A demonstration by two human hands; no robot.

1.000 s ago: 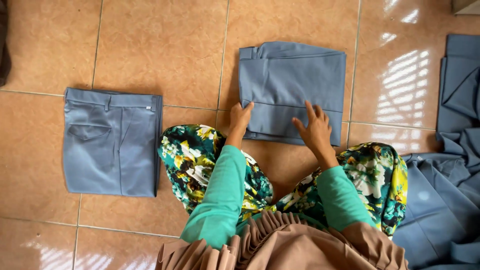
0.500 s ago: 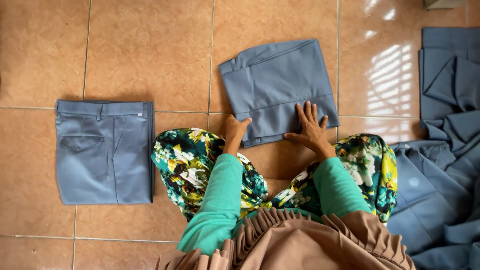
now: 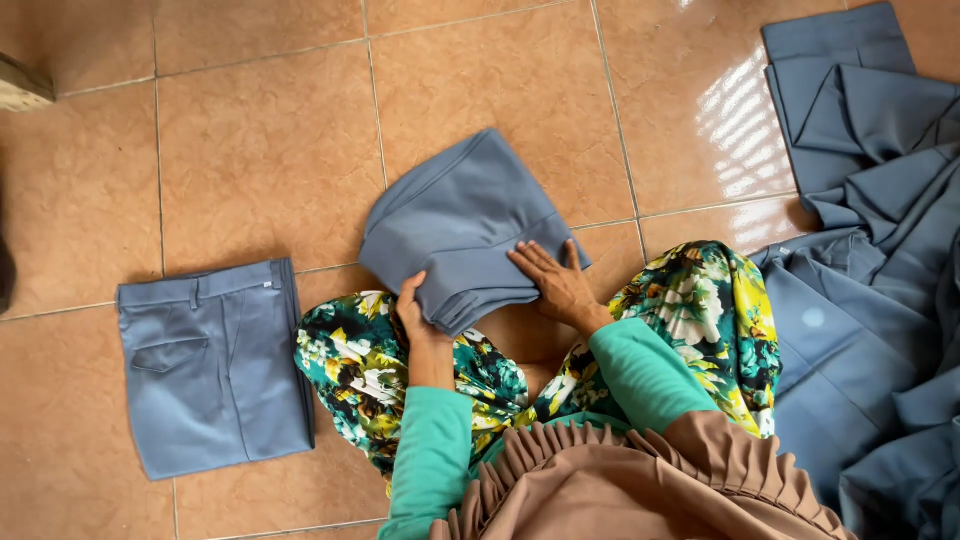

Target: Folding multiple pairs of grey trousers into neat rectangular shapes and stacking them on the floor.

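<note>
- One folded pair of grey-blue trousers lies on the tiled floor straight ahead of the person, turned at a slant so that its long edges run from lower left to upper right.
- Its near edge shows several stacked layers of cloth, and that edge lies just above the person's knees.
- At the near left corner of the bundle, the left hand has its grip closed around the layered edge, the thumb lying on top of the cloth and the fingers hidden under it.
- On the bundle's near right part, the right hand lies flat and open, fingers spread and pointing left across the fabric; it presses down and grasps nothing.
- Both arms wear green sleeves, and a pleated brown cloth hangs below them at the bottom of the view.
- Below the bundle, the person's legs are covered by a floral skirt in green, yellow and white, which spreads to either side.
- Well apart on the left lies a second folded pair of trousers of the same colour, square to the tiles, with its waistband, belt loop and back pocket facing up.
- Along the right edge, a loose heap of grey-blue cloth is piled, touching the skirt at its lower left.
- Bright window light glints on the tile between the bundle and the heap.
</note>
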